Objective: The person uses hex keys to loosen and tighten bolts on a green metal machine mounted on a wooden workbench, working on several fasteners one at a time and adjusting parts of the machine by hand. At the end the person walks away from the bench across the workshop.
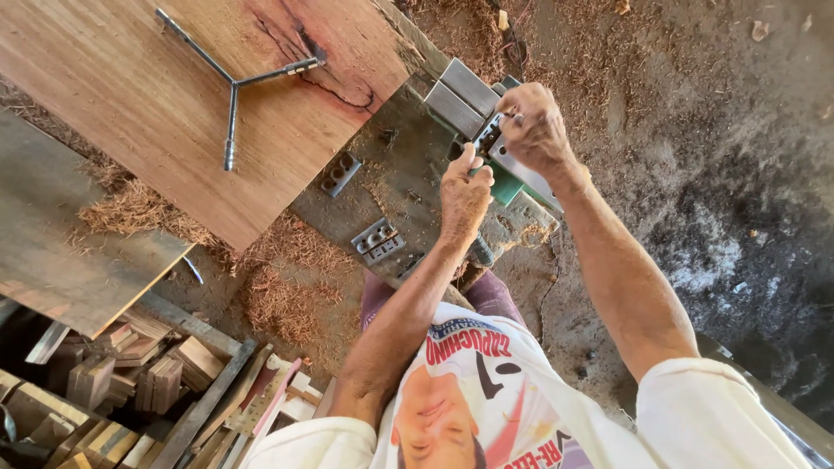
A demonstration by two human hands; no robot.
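Sawdust bench (395, 187): planer (486, 130) btwn both hands (499, 161)

You had both arms stretched out ahead of you, bare from the white sleeves down. Your left hand (465, 193) was closed in a fist, knuckles up, thumb side pointing away from you, the forearm running straight back to a bent elbow. Your right hand (534, 128) reached a little farther out, fingers curled inward and pinched together, its back facing up, wrist slightly bent. The two hands sat near each other, apart, the right forearm angled in from the side.
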